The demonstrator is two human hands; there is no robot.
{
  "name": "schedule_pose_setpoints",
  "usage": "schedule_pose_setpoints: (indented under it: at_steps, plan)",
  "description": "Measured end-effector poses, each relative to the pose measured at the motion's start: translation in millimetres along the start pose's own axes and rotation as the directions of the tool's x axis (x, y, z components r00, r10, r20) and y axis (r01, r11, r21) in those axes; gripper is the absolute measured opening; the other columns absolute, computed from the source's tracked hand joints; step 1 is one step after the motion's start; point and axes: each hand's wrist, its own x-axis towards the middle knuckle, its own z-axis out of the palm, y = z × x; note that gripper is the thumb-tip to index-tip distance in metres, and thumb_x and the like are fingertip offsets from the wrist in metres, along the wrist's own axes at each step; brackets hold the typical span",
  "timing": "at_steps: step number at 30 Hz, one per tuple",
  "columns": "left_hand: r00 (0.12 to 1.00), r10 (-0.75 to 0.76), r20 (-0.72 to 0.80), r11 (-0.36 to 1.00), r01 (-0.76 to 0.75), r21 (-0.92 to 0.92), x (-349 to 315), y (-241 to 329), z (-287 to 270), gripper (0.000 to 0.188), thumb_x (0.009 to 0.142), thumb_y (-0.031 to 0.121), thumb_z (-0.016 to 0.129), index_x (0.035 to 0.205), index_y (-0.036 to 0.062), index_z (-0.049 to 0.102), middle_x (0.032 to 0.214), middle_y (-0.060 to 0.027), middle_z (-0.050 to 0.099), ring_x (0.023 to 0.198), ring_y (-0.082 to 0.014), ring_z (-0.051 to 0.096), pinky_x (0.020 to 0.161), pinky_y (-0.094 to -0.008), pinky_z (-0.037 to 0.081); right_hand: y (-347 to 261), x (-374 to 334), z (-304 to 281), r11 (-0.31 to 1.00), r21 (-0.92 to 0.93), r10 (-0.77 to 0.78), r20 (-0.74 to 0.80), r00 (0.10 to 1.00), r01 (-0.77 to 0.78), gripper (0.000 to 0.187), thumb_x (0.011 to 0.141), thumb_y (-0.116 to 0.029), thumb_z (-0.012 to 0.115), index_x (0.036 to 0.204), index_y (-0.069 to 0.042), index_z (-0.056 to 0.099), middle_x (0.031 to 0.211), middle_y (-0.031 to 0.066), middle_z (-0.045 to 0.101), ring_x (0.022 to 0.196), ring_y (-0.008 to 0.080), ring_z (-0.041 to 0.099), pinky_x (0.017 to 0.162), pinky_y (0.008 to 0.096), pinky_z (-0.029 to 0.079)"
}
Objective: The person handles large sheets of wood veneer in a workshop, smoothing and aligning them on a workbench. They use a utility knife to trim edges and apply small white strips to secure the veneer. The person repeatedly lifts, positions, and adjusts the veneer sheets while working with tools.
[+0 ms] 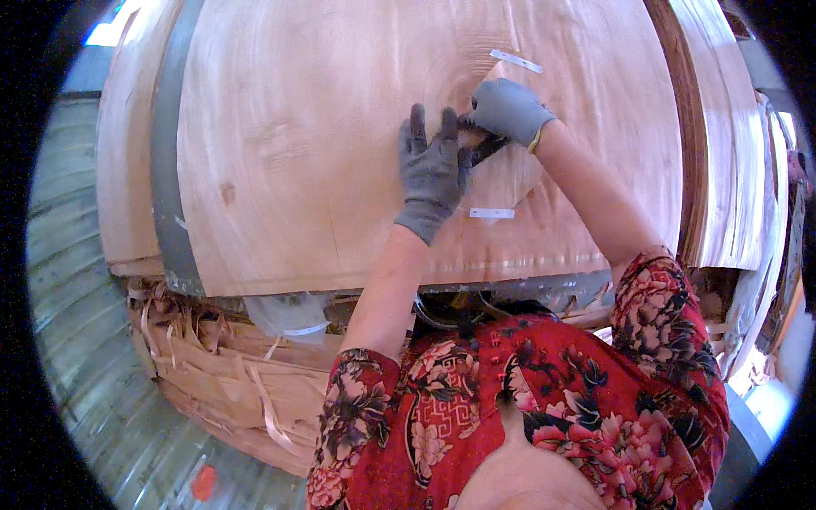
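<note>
A large pale wood veneer sheet (340, 170) with faint grain swirls and a small knot lies in front of me. My left hand (432, 174), in a grey glove, rests on it with fingers stretched and apart. Just right of it, my gloved right hand (510, 112) is closed around a dark narrow object (487, 150); the fingers hide most of it, so its kind is unclear. Below the right hand a lighter veneer patch (507, 178) shows on the sheet. One white tape strip (516, 61) sits above that hand, another tape strip (491, 213) below the patch.
Further veneer stacks stand at the left (127, 170) and right (722, 136). A grey board edge (170, 161) runs along the sheet's left side. Below the near edge are torn veneer scraps (221, 365) and a clear plastic bag (289, 314). Ridged grey flooring (68, 280) lies far left.
</note>
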Motion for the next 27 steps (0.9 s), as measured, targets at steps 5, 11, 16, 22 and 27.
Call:
schedule_pose_setpoints:
  at_steps: [5,11,16,22,27]
  plan:
    - [0.996,0.05,0.072,0.984,-0.061,0.169,0,4,11,0.05,0.079,0.028,0.054,0.125,0.0123,0.043,0.122,-0.0103,0.043,0.125,-0.0426,0.025,0.1,-0.0576,0.017,9,-11,-4,0.998,-0.058,0.046,0.098,0.994,-0.04,0.028,0.075,-0.032,0.052,0.076,-0.008,0.066,0.076,0.0134,0.063,0.073,0.0317,0.06,0.064,0.0413,0.047]
    - [1.0,0.02,0.015,0.972,-0.023,0.234,10,10,32,0.036,0.08,0.034,0.052,0.112,0.0191,0.05,0.109,-0.0085,0.043,0.118,-0.0406,0.031,0.097,-0.0596,0.019,14,-35,8,0.999,0.032,-0.018,-0.012,1.0,0.019,0.017,0.075,-0.021,0.05,0.076,-0.009,0.063,0.075,0.0125,0.062,0.073,0.0319,0.059,0.064,0.043,0.046]
    - [0.998,0.042,0.053,0.956,-0.056,0.287,2,4,38,0.036,0.079,0.036,0.052,0.111,0.0192,0.051,0.11,-0.0085,0.043,0.115,-0.0387,0.033,0.097,-0.0587,0.02,37,-86,26,0.967,0.219,-0.072,-0.257,0.964,0.131,0.016,0.08,-0.02,0.052,0.076,-0.009,0.062,0.072,0.0117,0.062,0.066,0.0281,0.06,0.059,0.0388,0.045]
    - [0.994,0.105,-0.032,0.994,-0.106,-0.027,-14,-12,42,0.06,0.086,0.037,0.045,0.135,0.0077,0.03,0.122,-0.0108,0.044,0.127,-0.0439,0.016,0.102,-0.0533,0.015,40,-150,48,0.857,0.456,0.176,0.178,0.968,-0.24,0.022,0.082,-0.025,0.054,0.075,-0.007,0.064,0.056,0.007,0.058,0.046,0.0166,0.056,0.051,0.0321,0.044]
    - [0.977,0.209,-0.052,0.943,-0.215,-0.252,-59,37,30,0.067,0.083,0.034,0.051,0.136,0.0014,0.024,0.132,-0.0093,0.039,0.13,-0.0442,0.012,0.103,-0.0534,0.015,38,-136,70,0.902,0.372,0.208,0.076,0.975,-0.221,0.033,0.081,-0.036,0.052,0.072,-0.008,0.065,0.059,0.0084,0.06,0.052,0.0236,0.058,0.054,0.0348,0.046]
